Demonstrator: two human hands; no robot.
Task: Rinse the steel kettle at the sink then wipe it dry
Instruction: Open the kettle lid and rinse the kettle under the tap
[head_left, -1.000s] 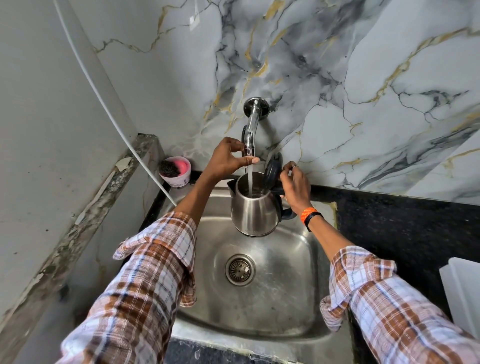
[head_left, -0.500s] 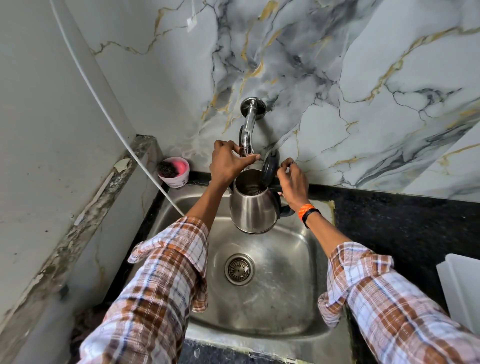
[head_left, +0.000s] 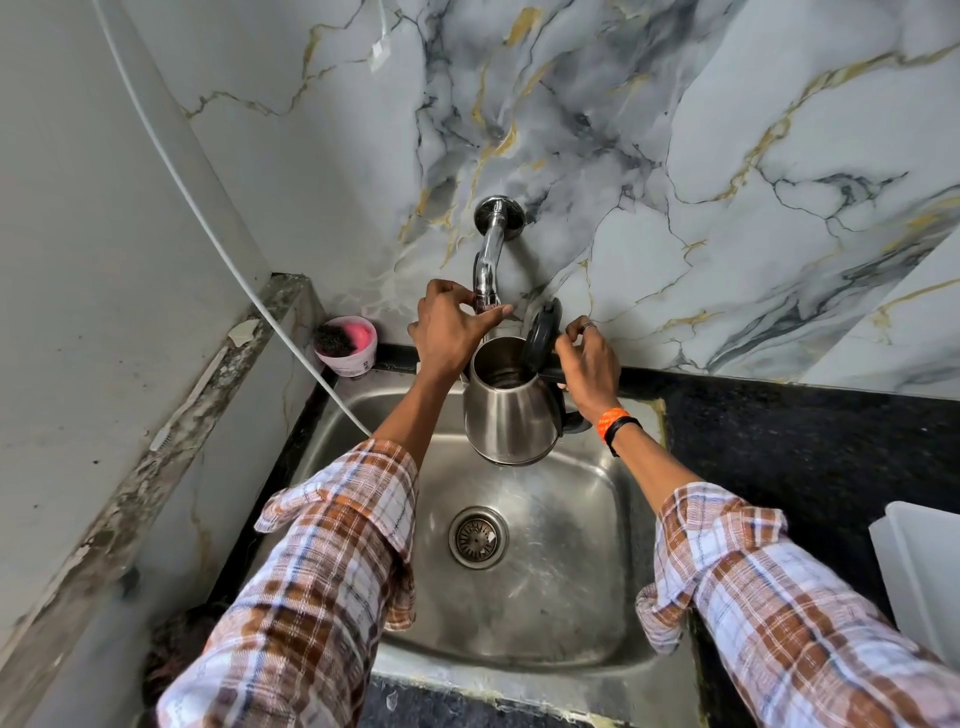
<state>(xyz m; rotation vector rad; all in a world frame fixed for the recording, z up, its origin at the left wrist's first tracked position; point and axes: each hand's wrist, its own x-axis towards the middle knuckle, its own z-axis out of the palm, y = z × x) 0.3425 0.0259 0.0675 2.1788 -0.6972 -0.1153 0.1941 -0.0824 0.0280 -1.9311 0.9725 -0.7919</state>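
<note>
Water off; fingers (head_left: 470, 301) pinching tap (head_left: 487, 270).

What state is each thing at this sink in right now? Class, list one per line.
Kettle: held above the sink, upright.
Kettle lid: flipped open.
Tap: no water stream visible.
Left hand: gripping the tap.
Right hand: holding the kettle's handle.
Sink: wet, drain uncovered.
Pink tub: open, scrubber inside.

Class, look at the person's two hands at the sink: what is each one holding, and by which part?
The right hand grips the steel kettle by the top of its black handle, holding it above the sink. The left hand grasps the tap near its spout end.
</note>
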